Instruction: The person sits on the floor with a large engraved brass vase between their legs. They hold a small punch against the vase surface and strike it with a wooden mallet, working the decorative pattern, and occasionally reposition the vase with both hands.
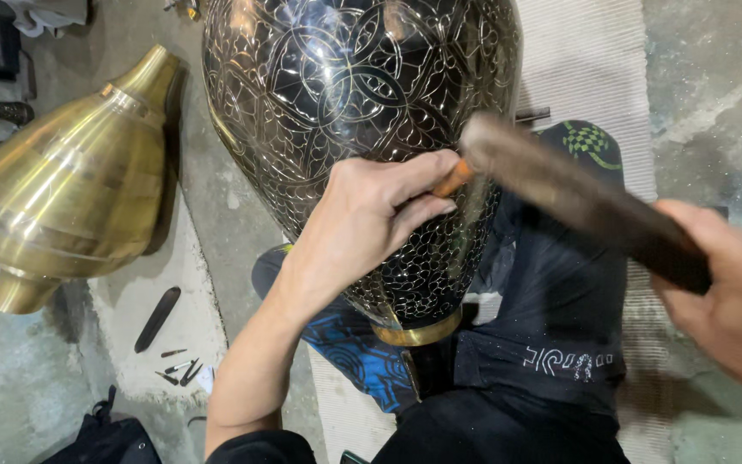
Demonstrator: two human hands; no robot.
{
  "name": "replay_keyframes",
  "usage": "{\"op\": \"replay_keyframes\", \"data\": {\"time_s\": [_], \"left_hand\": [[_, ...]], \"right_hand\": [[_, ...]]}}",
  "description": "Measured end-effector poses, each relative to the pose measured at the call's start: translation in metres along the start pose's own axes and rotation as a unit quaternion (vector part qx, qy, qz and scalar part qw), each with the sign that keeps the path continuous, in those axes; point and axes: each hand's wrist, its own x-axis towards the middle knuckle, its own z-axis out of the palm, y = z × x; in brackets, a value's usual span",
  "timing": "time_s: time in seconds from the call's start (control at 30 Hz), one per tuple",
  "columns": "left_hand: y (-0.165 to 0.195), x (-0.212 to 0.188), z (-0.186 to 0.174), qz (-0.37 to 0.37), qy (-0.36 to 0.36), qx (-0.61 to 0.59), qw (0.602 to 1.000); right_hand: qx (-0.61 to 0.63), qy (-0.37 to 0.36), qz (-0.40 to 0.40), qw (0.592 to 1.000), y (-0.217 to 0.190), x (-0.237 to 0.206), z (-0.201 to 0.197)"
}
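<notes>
A large black metal vase (345, 94) with fine engraved floral lines lies against my lap, its brass foot ring (416, 332) toward me. My left hand (371, 223) rests on the vase's side and pinches a small orange-tipped chisel (454, 178) against the surface. My right hand (732, 292) grips the dark handle of a wooden mallet (577, 198), which is motion-blurred with its head right at the chisel's end.
A plain brass vase (70, 189) lies on its side on the concrete floor to the left. Below it lie a dark flat tool (157, 319) and several small chisels (178, 368). A black bag (105, 438) sits bottom left. A ribbed white mat (586, 60) lies under me.
</notes>
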Motion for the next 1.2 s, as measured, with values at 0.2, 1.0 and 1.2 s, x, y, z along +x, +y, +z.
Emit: {"op": "replay_keyframes", "data": {"time_s": [0.2, 1.0, 1.2], "left_hand": [[0.0, -0.013, 0.011, -0.041, 0.051, 0.005, 0.998], [-0.012, 0.044, 0.0, 0.071, -0.21, -0.007, 0.975], [-0.013, 0.05, 0.004, 0.091, -0.221, -0.018, 0.971]], "right_hand": [[-0.047, 0.047, -0.059, 0.996, -0.001, 0.005, 0.008], [0.04, 0.049, 0.065, 0.996, 0.063, -0.056, 0.068], [0.07, 0.104, 0.017, 0.992, 0.06, -0.066, 0.086]]}}
